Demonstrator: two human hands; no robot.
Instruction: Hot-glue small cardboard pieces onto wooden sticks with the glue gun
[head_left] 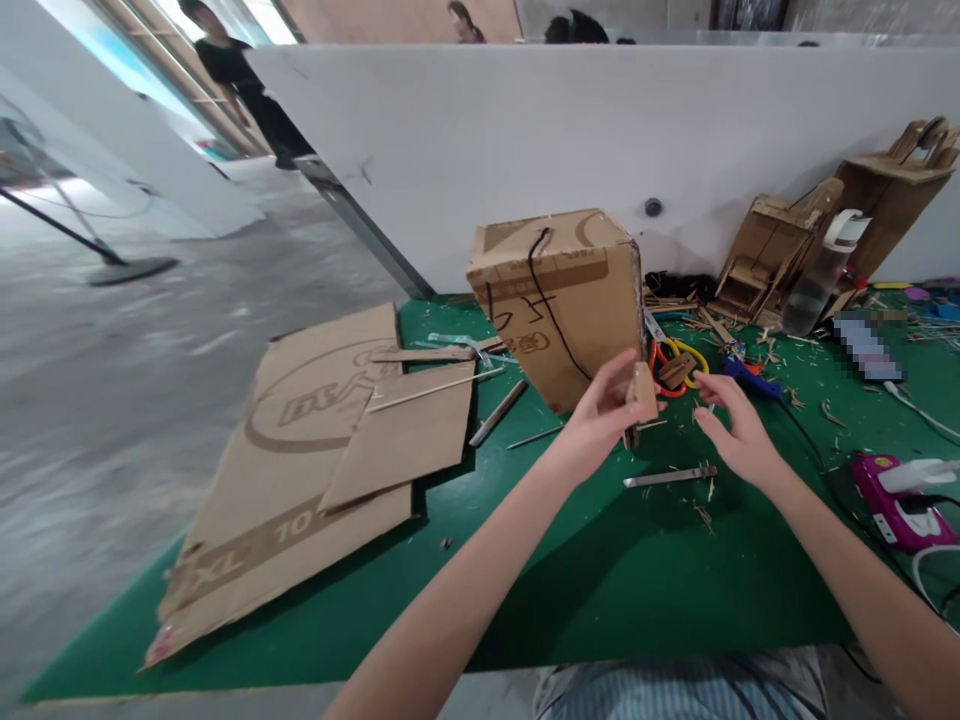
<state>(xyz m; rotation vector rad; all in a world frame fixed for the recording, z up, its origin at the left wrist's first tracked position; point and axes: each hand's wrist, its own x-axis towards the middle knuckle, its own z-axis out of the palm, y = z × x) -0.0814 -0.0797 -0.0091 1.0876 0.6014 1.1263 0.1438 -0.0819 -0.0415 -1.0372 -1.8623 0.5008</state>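
Note:
My left hand (600,425) is closed on a small piece of cardboard (643,392), just in front of the lower right edge of a cardboard box (574,310). A black cord and dark marker writing show on that box. To the right, my right hand (739,430) has its fingers apart, with nothing clearly held. Scissors with red and yellow handles (694,352) lie behind the hands. Below them on the green table (585,560) rests a metal-coloured craft knife (670,477).
Flat cardboard sheets (330,400) cover the table's left side. At the right are a blue glue gun (750,378), a bottle (821,275), a phone (866,345), a magenta power strip (892,500) and cardboard scraps. A white partition (465,130) stands behind; a person is beyond it.

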